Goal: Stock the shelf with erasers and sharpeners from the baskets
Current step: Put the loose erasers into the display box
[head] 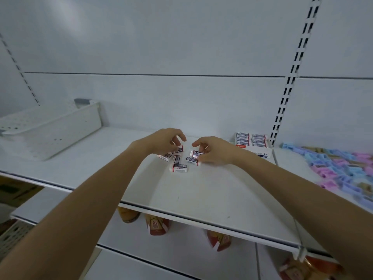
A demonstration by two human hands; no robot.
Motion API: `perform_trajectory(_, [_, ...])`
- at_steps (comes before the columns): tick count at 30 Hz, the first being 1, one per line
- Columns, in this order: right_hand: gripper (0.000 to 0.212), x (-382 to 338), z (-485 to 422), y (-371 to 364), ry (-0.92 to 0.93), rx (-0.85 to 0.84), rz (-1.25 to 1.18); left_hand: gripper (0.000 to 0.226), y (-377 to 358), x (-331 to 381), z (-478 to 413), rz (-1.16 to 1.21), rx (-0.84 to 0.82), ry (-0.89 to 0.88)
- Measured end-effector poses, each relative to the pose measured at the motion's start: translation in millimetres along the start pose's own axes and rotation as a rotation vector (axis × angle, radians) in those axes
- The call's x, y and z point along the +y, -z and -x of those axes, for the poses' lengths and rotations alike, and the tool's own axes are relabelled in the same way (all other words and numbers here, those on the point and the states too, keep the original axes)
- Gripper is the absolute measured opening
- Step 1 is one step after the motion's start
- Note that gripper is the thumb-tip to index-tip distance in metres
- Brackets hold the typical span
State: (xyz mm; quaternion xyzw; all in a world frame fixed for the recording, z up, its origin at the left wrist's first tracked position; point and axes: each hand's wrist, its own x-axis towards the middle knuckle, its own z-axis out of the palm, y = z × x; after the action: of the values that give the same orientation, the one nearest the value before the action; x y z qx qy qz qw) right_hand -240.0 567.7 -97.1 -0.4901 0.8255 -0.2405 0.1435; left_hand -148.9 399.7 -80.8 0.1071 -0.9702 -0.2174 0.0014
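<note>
One eraser (178, 148) is pinched by the left hand (164, 141), a second eraser (196, 154) by the right hand (215, 151); both are best laid squarely beside the box (253, 145) beyond that hand.

White erasers (178, 168) – navy-red sleeves; sharpeners (339, 170) pastel blue, pink, tan; basket (50, 126) white – dotted holes.

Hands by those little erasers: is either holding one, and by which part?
Both, it seems. The left hand pinches the left eraser by its upper edge; the right hand pinches the right eraser by its right end.
</note>
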Motion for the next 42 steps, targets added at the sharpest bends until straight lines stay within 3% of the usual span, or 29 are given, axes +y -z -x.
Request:
perform_trajectory(4, [0.044,-0.8,0.6,0.8,0.042,0.001,-0.006,0.028,2.2,1.4,-2.8,0.084,0.044,-0.029])
perform_trajectory(11, [0.018,20.8,18.1,34.3,0.109,0.373,-0.224,0.027,-3.5,25.3,-24.0,0.198,0.147,-0.167])
perform_trajectory(16, [0.024,54.6,47.1,60.5,0.028,0.626,-0.313,0.016,-22.2,65.2,-43.9,0.243,0.203,-0.289])
perform_trajectory(22, [0.011,92.6,68.5,59.2,-0.134,0.783,-0.291,0.018,-46.9,105.4,-70.2,0.358,0.235,-0.307])
perform_trajectory(28, [0.023,107.7,69.5,49.7,-0.197,0.742,-0.193,0.021,-69.0,122.5,-83.6,0.32,0.309,-0.311])
perform_trajectory(32, [0.024,107.7,67.4,49.0,-0.177,0.708,-0.073,0.014,-86.7,114.8,-83.0,0.427,0.329,-0.32])
perform_trajectory(36, [0.018,110.5,65.9,49.1,-0.137,0.689,0.0,0.01,-93.4,105.7,-89.1,0.25,0.334,-0.357])
perform_trajectory(42, [0.021,112.9,66.2,49.1,-0.127,0.656,0.061,0.021,-94.3,105.2,-89.8,0.146,0.324,-0.34])
